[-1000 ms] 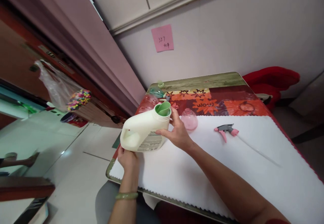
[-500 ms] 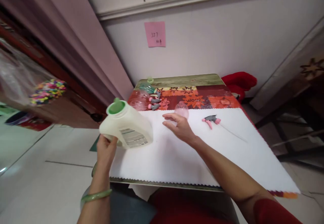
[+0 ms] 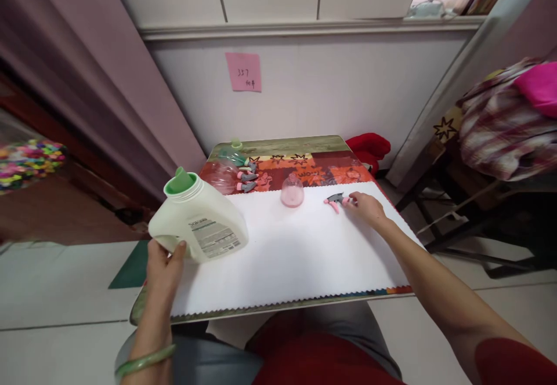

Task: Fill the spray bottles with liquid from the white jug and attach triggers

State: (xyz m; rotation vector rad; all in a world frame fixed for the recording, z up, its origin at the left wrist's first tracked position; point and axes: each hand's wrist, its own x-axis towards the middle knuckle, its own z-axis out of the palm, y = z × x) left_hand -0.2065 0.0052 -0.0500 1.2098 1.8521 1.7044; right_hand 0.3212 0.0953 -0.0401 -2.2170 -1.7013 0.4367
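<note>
My left hand point(image 3: 165, 263) grips the handle of a large cream detergent jug point(image 3: 209, 222), which rests tilted on the white sheet. Its mouth stands uncapped, with a green spout inside. At the right of the table, my right hand point(image 3: 366, 208) has its fingers closed at the pink collar of a grey and pink trigger sprayer point(image 3: 336, 199), which lies on the sheet. The sprayer's tube is hidden by my hand. A small clear pink bottle point(image 3: 292, 191) without its sprayer stands upright between the two hands, near the sheet's back edge.
Clear spray bottles point(image 3: 223, 177) with grey and pink heads lie at the table's back left, beside a small green cap point(image 3: 236, 143). The white sheet point(image 3: 278, 263) covers most of the patterned table. A dark stool point(image 3: 439, 217) stands to the right.
My right hand has moved right from beside the pink bottle to the trigger sprayer and closed on its collar. The left hand still holds the jug. The view has shifted right.
</note>
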